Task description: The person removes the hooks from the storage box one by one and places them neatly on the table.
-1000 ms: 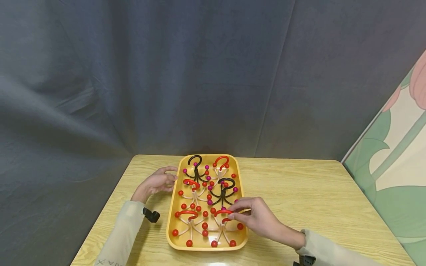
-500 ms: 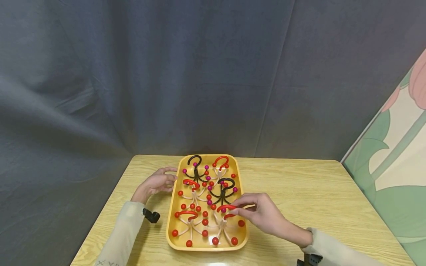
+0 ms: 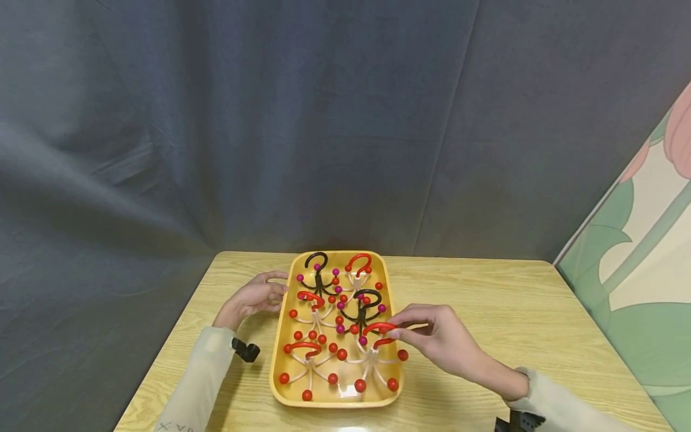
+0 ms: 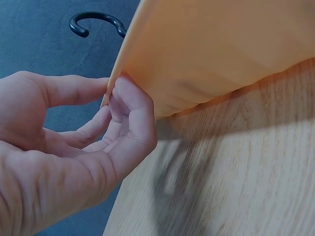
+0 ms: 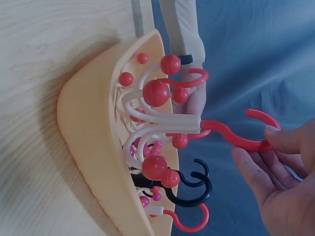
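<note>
My right hand (image 3: pixel 439 339) pinches the red hook of a multi-arm hook hanger (image 5: pixel 182 124), whose white curved arms end in red balls. The hanger is upright over the near right part of the yellow tray (image 3: pixel 274 378), one red ball reaching past the rim. With thumb and fingers my left hand (image 4: pixel 74 132) grips the tray's left rim. Similar hangers stay in the tray: white ones with red hooks, such as the near left hanger (image 3: pixel 310 363), and two black ones, one at the far left (image 3: pixel 318 281) and one at the middle right (image 3: pixel 361 313).
The tray stands lengthwise on a light wooden table (image 3: pixel 486 312), near its far edge. Behind it hangs a dark grey-blue curtain (image 3: pixel 345 132). A panel with painted flowers (image 3: pixel 637 288) is at the right. Neighbouring hangers' arms lie close together inside the tray.
My right hand has lifted the red-hooked hanger upward and moved it to the right, away from its neighbour at the near left. My left hand has stayed at the rim.
</note>
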`<move>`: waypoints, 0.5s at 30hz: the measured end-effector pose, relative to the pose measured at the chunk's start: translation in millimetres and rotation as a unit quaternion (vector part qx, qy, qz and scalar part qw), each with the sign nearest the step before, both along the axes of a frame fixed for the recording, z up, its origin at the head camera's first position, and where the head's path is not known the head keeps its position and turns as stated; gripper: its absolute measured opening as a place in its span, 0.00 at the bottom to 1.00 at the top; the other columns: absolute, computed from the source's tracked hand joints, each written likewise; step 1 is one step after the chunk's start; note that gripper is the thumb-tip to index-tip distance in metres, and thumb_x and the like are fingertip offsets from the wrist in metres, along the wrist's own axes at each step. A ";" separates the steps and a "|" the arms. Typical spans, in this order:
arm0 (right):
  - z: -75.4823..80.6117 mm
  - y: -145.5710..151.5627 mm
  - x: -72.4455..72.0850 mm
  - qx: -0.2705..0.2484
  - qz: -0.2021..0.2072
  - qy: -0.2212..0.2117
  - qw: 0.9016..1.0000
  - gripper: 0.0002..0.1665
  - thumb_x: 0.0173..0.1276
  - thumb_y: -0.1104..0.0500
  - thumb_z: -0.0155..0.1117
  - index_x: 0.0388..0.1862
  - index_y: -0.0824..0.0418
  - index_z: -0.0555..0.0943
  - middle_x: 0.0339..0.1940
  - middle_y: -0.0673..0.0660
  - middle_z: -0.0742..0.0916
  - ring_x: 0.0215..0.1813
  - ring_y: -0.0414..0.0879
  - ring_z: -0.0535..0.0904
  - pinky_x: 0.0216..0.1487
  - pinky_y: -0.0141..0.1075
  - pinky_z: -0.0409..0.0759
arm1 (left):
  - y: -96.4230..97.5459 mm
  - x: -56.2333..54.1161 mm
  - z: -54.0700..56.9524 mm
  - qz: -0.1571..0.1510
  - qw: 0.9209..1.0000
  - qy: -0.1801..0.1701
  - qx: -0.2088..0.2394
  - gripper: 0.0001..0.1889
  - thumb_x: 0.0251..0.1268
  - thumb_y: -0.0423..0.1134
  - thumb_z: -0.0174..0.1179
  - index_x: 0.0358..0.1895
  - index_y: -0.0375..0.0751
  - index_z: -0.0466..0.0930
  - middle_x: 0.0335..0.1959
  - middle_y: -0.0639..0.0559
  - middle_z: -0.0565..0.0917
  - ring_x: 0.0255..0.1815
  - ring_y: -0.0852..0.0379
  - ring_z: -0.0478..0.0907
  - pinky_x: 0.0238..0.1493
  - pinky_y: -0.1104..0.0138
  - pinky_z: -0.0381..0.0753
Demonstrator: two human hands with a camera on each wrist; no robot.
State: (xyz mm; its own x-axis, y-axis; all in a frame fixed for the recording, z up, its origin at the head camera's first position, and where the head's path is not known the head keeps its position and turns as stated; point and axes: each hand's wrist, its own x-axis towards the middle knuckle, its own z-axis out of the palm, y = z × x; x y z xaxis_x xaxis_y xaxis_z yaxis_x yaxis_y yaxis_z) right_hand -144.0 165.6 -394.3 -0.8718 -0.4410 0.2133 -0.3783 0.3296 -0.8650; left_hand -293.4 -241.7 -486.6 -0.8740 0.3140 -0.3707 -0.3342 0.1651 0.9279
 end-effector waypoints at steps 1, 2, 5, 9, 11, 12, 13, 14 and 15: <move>1.5 1.2 -0.1 0.001 -0.002 0.001 1.000 0.08 0.71 0.56 0.74 0.45 0.58 0.92 0.41 0.53 0.93 0.45 0.36 0.89 0.43 0.35 0.91 | -0.1 0.1 0.2 0.001 1.000 0.000 0.000 0.30 0.77 0.30 0.54 0.78 0.33 0.56 0.34 0.53 0.85 0.36 0.59 0.82 0.39 0.66 0.84; 2.9 2.5 -0.2 0.002 -0.003 0.002 1.000 0.08 0.71 0.56 0.74 0.45 0.58 0.92 0.42 0.53 0.93 0.45 0.37 0.89 0.43 0.34 0.91 | -0.2 0.1 0.3 0.002 1.000 0.000 -0.001 0.30 0.78 0.30 0.54 0.78 0.33 0.56 0.34 0.53 0.85 0.36 0.59 0.82 0.39 0.66 0.84; 7.4 6.4 0.1 0.007 -0.012 0.005 1.000 0.10 0.71 0.55 0.74 0.45 0.59 0.91 0.42 0.53 0.93 0.45 0.37 0.89 0.43 0.32 0.90 | -0.4 0.0 0.3 0.004 1.000 0.002 -0.002 0.30 0.78 0.30 0.54 0.78 0.33 0.56 0.35 0.53 0.86 0.37 0.59 0.83 0.39 0.66 0.84; 13.5 14.0 -0.2 0.004 -0.029 0.016 0.999 0.08 0.71 0.56 0.74 0.45 0.56 0.92 0.42 0.52 0.93 0.43 0.38 0.90 0.42 0.32 0.90 | -0.6 -0.5 -1.2 0.006 1.000 0.002 0.003 0.30 0.78 0.30 0.53 0.78 0.32 0.57 0.36 0.52 0.86 0.37 0.58 0.83 0.39 0.66 0.84; 16.1 19.5 -0.9 0.001 -0.038 0.028 0.999 0.06 0.71 0.58 0.73 0.45 0.54 0.92 0.41 0.52 0.93 0.42 0.38 0.90 0.42 0.33 0.90 | -0.8 -0.7 -2.4 0.006 1.000 0.002 0.008 0.29 0.78 0.30 0.53 0.77 0.32 0.57 0.37 0.51 0.87 0.37 0.58 0.83 0.39 0.66 0.84; 17.1 22.7 -1.5 -0.001 -0.042 0.036 0.998 0.06 0.71 0.59 0.73 0.44 0.54 0.92 0.41 0.52 0.93 0.41 0.38 0.90 0.42 0.33 0.90 | -1.0 -0.7 -2.8 0.006 1.000 0.002 0.010 0.29 0.77 0.30 0.53 0.77 0.32 0.57 0.37 0.51 0.87 0.37 0.57 0.84 0.39 0.66 0.84; 17.6 26.3 -2.3 -0.001 -0.050 0.045 0.998 0.06 0.70 0.60 0.74 0.44 0.54 0.91 0.41 0.51 0.93 0.40 0.38 0.90 0.42 0.33 0.90 | -1.1 -0.6 -3.2 0.006 1.000 0.002 0.012 0.29 0.78 0.30 0.53 0.77 0.31 0.57 0.37 0.51 0.87 0.38 0.57 0.83 0.39 0.66 0.84; 18.2 30.3 -3.2 0.001 -0.057 0.053 0.997 0.06 0.70 0.60 0.74 0.44 0.54 0.91 0.40 0.51 0.93 0.40 0.38 0.90 0.42 0.33 0.90 | -1.2 -0.5 -3.4 0.005 1.000 0.003 0.012 0.29 0.78 0.30 0.53 0.77 0.31 0.57 0.38 0.51 0.87 0.38 0.57 0.84 0.39 0.66 0.84; 18.5 34.3 -4.2 0.003 -0.065 0.062 0.996 0.06 0.70 0.61 0.74 0.44 0.55 0.91 0.40 0.51 0.93 0.39 0.37 0.90 0.42 0.33 0.90 | -1.3 -0.3 -3.5 0.004 1.000 0.003 0.012 0.29 0.78 0.30 0.54 0.77 0.31 0.57 0.38 0.51 0.87 0.38 0.57 0.84 0.39 0.66 0.84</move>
State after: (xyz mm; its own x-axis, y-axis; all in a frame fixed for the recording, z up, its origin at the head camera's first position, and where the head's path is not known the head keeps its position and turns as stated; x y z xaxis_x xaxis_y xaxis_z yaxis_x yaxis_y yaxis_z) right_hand -148.2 200.0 -375.8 -0.8890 -0.3274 0.3200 -0.4354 0.3886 -0.8120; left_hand -293.8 -243.1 -490.0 -0.8788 0.3152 -0.3584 -0.3302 0.1407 0.9334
